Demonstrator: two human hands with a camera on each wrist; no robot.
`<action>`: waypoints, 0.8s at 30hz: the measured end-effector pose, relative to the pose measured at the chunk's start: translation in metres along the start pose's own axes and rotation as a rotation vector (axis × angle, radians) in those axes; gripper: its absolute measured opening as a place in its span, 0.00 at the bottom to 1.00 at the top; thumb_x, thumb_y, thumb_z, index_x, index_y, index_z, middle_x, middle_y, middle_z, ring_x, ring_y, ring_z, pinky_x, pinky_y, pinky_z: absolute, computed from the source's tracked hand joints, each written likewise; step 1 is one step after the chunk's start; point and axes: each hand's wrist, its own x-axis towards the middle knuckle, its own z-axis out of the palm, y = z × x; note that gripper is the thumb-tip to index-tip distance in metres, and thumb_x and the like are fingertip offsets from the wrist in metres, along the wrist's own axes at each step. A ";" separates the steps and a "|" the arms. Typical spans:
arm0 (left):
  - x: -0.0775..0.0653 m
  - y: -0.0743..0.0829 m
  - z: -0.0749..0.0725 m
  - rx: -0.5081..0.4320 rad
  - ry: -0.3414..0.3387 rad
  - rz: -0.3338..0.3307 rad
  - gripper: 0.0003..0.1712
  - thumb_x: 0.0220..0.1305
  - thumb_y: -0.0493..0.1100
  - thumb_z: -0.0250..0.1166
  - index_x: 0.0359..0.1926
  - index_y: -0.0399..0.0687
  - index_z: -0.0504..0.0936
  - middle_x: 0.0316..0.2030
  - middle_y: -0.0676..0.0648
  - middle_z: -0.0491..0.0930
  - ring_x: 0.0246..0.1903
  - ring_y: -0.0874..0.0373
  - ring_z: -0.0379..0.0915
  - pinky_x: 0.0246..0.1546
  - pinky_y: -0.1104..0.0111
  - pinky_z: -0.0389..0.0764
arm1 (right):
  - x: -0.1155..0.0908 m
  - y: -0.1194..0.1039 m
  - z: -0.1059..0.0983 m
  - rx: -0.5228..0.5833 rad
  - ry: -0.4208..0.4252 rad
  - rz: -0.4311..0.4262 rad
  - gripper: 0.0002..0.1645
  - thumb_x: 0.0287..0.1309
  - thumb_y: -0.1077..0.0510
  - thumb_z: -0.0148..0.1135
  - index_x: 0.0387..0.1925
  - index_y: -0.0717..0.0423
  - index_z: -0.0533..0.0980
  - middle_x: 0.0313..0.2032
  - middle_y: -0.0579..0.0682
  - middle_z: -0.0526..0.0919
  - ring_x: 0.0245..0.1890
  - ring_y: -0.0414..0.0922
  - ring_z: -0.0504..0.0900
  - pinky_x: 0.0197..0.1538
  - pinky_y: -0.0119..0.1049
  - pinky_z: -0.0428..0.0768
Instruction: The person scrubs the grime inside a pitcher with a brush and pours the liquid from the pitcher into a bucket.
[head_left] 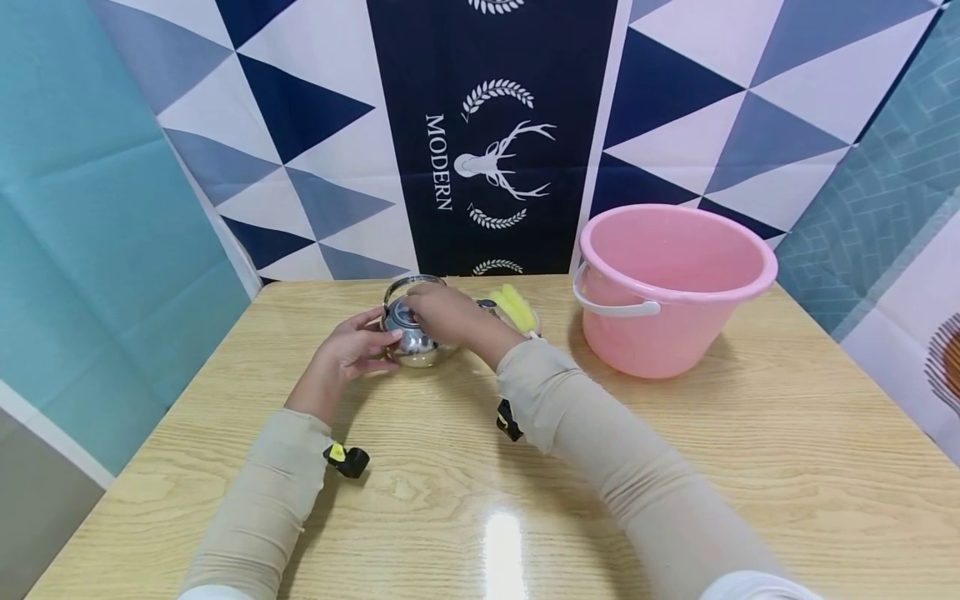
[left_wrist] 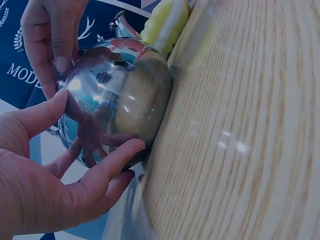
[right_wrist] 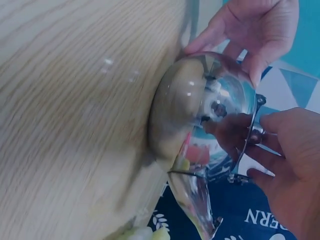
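Note:
A shiny metal kettle (head_left: pixel 417 348) stands on the wooden table near its back edge, its arched handle (head_left: pixel 392 287) raised. From the left side, my left hand (head_left: pixel 358 343) steadies the round body, thumb high and fingers lower down, as the left wrist view shows. Reaching across from the right, my right hand (head_left: pixel 448 315) pinches the lid knob (right_wrist: pixel 257 134) beneath the handle. The lid appears seated on the kettle. In the right wrist view, the spout (right_wrist: pixel 192 197) points away from the left hand.
Just right of the kettle lies a yellow sponge-like thing (head_left: pixel 516 307), partly behind the right arm. Further right stands a pink bucket (head_left: pixel 648 346) with a white handle. A patterned cloth (head_left: pixel 495 225) hangs behind the table.

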 end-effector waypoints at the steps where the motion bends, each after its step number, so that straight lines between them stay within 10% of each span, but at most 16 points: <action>1: 0.000 0.000 0.000 0.007 0.006 0.001 0.44 0.67 0.28 0.58 0.77 0.54 0.50 0.73 0.41 0.53 0.61 0.42 0.64 0.57 0.43 0.71 | 0.000 -0.001 0.000 0.007 -0.004 0.002 0.20 0.70 0.63 0.51 0.61 0.58 0.75 0.61 0.56 0.74 0.62 0.51 0.71 0.67 0.41 0.68; 24: -0.004 0.002 0.001 0.029 0.027 -0.005 0.45 0.66 0.29 0.61 0.77 0.55 0.51 0.72 0.40 0.55 0.44 0.52 0.76 0.56 0.46 0.73 | 0.002 -0.006 0.001 -0.080 0.209 -0.017 0.10 0.59 0.65 0.65 0.43 0.57 0.81 0.47 0.52 0.78 0.45 0.48 0.74 0.51 0.36 0.77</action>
